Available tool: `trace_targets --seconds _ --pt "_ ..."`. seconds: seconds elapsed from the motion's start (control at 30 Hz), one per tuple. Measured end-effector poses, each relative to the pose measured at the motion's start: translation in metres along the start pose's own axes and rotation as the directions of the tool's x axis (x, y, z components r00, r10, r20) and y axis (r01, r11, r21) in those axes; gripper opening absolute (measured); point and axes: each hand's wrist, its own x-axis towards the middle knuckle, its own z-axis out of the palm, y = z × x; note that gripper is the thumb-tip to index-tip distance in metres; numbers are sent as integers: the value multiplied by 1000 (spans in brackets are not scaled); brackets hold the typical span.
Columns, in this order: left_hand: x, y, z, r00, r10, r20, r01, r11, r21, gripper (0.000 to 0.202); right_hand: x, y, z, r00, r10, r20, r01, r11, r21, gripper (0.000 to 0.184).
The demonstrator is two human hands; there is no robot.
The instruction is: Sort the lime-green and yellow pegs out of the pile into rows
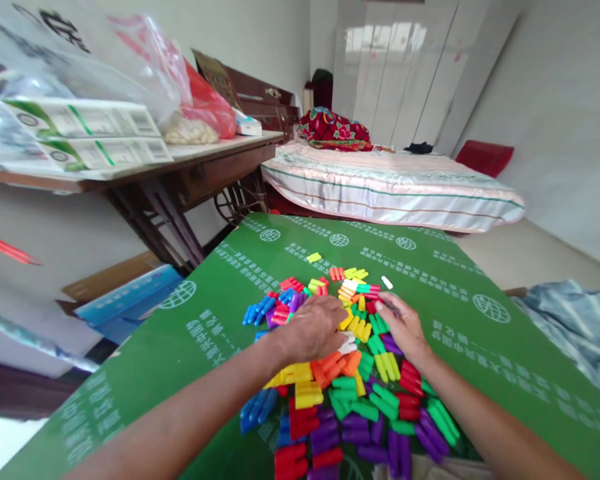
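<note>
On my feed, the coloured plastic pieces (387, 367) lie on the green desk (260, 267), between, beneath and nearer me than the hands. My left hand (317, 327) curls over them, my right (403, 327) bends loosely beside them; I can't tell whether either grips any.

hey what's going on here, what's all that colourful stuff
A person has both bare hands at a spread of small colourful plastic pieces on a green surface. The left hand is over the middle of the spread, the right hand at its right side; whether either grips a piece is unclear. A yellow piece lies apart at the far side, and a white piece lies just beyond the right hand.
</note>
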Motion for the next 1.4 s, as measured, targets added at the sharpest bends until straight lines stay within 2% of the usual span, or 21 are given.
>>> trace_targets --seconds 0.1,0.17,0.23,0.27,0.37,0.43,0.5,0.7,0.77,0.83,0.9,0.97,1.07,1.17,1.27,1.33,1.4 --pt "-44 30 -4 1000 20 -15 -20 999 -29 36 5 -7 17 999 30 13 -32 990 136 42" --pt "-73 51 2 1000 28 4 -28 1000 -14 47 7 -13 28 998 61 23 -64 977 205 42" --pt "-100 66 19 1000 17 26 -18 1000 19 46 9 -17 39 997 77 31 -83 965 251 42" --pt "-111 72 30 998 54 12 -54 998 40 49 10 -19 44 996 77 38 -84 961 263 42" --pt "-140 79 65 988 101 -118 -83 986 147 58 15 -21 60 997 9 74 -25 977 210 41" --pt "-152 80 81 974 103 -199 -63 978 198 61 19 -22 69 991 -60 123 44 991 126 41" --pt "-158 81 86 962 101 -252 -42 973 228 60 23 -25 77 978 -107 182 95 993 70 39" --pt "-153 89 69 972 -36 -234 81 979 188 51 29 -46 87 940 -180 289 191 981 -11 33" --pt "-147 86 68 964 -85 -254 134 974 184 48 30 -50 81 935 -184 304 210 976 -56 33" --pt "-141 81 70 945 -129 -299 190 964 185 42 31 -50 67 938 -168 305 210 971 -110 34" --pt "-134 74 71 926 -170 -336 241 953 182 40 27 -47 42 947 -140 288 193 967 -167 36" --pt "-130 67 71 918 -188 -348 263 947 183 40 17 -44 9 958 -90 274 156 961 -229 40" --pt "-126 59 68 922 -182 -341 256 949 186 43 -18 -42 -45 946 58 319 61 935 -349 50" --pt "-124 54 68 920 -182 -346 254 951 176 45 -70 -37 -85 907 101 409 96 896 -434 69" --pt "-119 51 69 916 -199 -347 270 948 168 46 -113 -27 -95 892 56 450 196 847 -494 91" --pt "-113 48 70 913 -218 -344 289 943 168 47 -127 -18 -87 888 31 460 249 807 -535 97" --pt "-108 45 70 908 -241 -342 311 935 169 48 -128 -11 -73 879 -3 477 298 783 -546 98"
